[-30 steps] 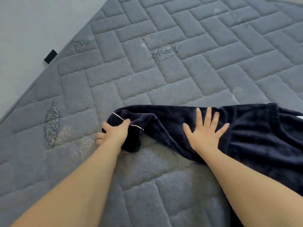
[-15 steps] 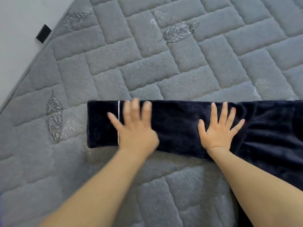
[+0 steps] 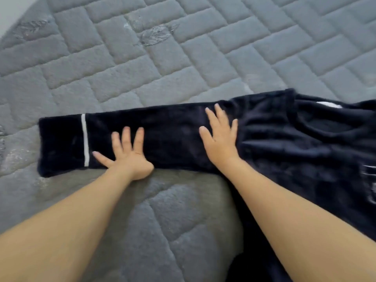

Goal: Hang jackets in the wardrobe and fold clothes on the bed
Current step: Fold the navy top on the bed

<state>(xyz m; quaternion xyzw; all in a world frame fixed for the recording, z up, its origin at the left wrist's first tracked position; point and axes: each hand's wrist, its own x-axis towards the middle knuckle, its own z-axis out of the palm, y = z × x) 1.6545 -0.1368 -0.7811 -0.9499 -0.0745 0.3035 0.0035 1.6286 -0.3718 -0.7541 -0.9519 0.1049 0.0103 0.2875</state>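
A dark navy fleece garment [image 3: 295, 143] lies on the grey quilted bed [image 3: 162, 58]. Its long sleeve [image 3: 166, 135] stretches flat to the left, with a thin white stripe [image 3: 85, 139] near the cuff. My left hand [image 3: 128, 155] presses flat on the sleeve just right of the stripe, fingers spread and straight. Further right, near the shoulder, my right hand [image 3: 219, 139] also lies flat on the sleeve with straight fingers. The garment's body runs out of view at the right edge.
The quilt carries embroidered leaf motifs, one [image 3: 156, 34] above the sleeve. A strip of pale floor or wall [image 3: 12, 7] shows at the top left corner past the bed's edge.
My left hand let go of the bunched cuff, and the sleeve now lies straightened and flat. Both hands have slid over the sleeve with open palms.
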